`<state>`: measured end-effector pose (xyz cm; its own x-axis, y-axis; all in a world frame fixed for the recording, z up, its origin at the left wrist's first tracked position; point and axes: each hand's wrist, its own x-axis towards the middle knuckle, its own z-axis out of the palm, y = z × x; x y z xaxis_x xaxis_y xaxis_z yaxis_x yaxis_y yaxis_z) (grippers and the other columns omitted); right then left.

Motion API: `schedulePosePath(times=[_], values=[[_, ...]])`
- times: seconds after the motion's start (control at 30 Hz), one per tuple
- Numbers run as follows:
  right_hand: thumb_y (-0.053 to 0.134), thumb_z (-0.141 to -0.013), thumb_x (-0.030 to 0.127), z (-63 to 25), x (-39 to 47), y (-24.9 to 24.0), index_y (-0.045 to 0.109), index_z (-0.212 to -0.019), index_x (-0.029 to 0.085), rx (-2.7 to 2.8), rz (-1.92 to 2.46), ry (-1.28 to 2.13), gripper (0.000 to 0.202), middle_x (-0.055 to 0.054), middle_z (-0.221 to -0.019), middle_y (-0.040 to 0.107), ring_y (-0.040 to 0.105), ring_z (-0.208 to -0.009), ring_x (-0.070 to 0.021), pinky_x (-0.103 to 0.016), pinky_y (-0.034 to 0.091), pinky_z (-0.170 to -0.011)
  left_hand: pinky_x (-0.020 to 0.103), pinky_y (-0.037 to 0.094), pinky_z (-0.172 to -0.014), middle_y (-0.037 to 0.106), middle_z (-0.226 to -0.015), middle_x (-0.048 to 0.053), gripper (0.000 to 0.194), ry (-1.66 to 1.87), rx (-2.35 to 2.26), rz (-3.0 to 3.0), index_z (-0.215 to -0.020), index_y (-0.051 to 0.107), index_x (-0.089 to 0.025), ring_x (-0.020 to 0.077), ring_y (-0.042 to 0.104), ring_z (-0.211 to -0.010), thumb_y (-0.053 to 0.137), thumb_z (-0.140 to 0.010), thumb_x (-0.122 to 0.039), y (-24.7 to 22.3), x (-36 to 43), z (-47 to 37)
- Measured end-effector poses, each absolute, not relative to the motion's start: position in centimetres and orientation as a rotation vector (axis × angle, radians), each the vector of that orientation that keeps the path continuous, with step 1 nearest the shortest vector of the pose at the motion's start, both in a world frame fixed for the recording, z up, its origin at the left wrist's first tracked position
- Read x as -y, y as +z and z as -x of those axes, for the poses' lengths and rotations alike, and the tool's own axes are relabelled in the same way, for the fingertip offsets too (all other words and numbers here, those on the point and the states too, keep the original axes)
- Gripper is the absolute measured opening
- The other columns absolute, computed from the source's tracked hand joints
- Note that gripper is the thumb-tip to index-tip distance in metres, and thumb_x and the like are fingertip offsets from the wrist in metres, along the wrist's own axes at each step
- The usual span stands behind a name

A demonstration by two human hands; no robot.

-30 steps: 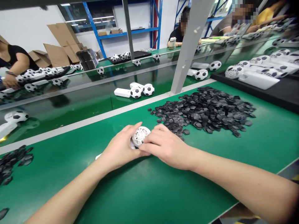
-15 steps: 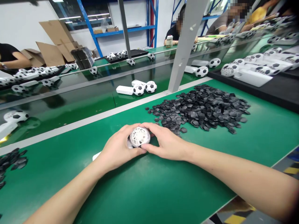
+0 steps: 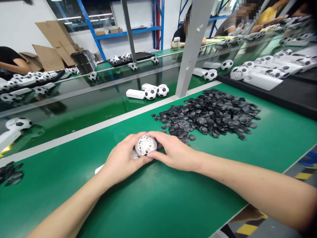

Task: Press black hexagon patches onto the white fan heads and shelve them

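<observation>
Just below the middle of the frame, my left hand (image 3: 122, 162) and right hand (image 3: 177, 152) both close around the white ball (image 3: 145, 145), fingers curled on its lattice shell above the green table (image 3: 158, 198). A heap of black pieces (image 3: 210, 114) lies right of centre. At upper right, a black tray (image 3: 292, 96) holds white parts.

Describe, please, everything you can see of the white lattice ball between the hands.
The white lattice ball is a small round openwork shell, seemingly plastic, with rounded holes around a central ring and no black patches showing. It sits just above the green table, clasped between the left hand and the right hand. A white piece pokes out beneath the left hand; whether it is joined cannot be told.
</observation>
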<state>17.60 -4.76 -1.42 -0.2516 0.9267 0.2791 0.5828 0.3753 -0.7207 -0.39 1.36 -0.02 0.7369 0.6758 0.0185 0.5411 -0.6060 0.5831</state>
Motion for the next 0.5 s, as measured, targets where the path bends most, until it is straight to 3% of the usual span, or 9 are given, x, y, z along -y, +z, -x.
schedulePosePath(times=[0.1, 0.17, 0.27, 0.5], values=[[0.052, -0.085, 0.029, -19.2, 4.0, -0.9, 0.059, -0.098, 0.018, 1.973, 1.495, 0.555, 0.018, -0.004, -0.096, 0.061, 0.056, -0.087, -0.0165, -0.03, 0.044, -0.078, 0.038, 0.042, -0.09, 0.05, -0.122, 0.003, 0.059, 0.281, -0.906, -2.388, -0.123, 0.041, -0.027, 0.0247, 0.05, -0.108, 0.063, -0.07, -0.041, -0.3, -1.8, 0.6], [0.057, -0.082, 0.03, -20.2, 3.6, -0.7, 0.062, -0.088, 0.017, 2.007, 1.724, 0.386, 0.015, -0.006, -0.09, 0.061, 0.055, -0.088, -0.0194, -0.031, 0.043, -0.076, 0.039, 0.039, -0.094, 0.047, -0.128, 0.003, 0.061, 0.246, -0.914, -2.439, -0.125, 0.039, -0.026, 0.0255, 0.046, -0.113, 0.062, -0.07, -0.035, -0.4, -2.2, 0.8], [0.062, -0.078, 0.026, -20.9, 3.4, -0.8, 0.063, -0.089, 0.019, 2.052, 1.966, 0.308, 0.013, -0.007, -0.09, 0.06, 0.054, -0.089, -0.0221, -0.03, 0.043, -0.07, 0.039, 0.037, -0.096, 0.047, -0.129, 0.003, 0.06, 0.19, -0.885, -2.534, -0.128, 0.037, -0.026, 0.0248, 0.045, -0.114, 0.056, -0.071, -0.024, -0.3, -2.4, 1.0], [0.059, -0.078, 0.016, -20.6, 3.4, -0.8, 0.06, -0.077, 0.017, 2.075, 1.909, 0.484, 0.002, -0.004, -0.083, 0.059, 0.055, -0.071, -0.0143, -0.025, 0.04, -0.063, 0.04, 0.036, -0.087, 0.055, -0.113, 0.001, 0.07, 0.156, -0.802, -2.69, -0.129, 0.036, -0.032, 0.0242, 0.043, -0.104, 0.04, -0.067, -0.003, 0.1, -2.1, 1.0]])
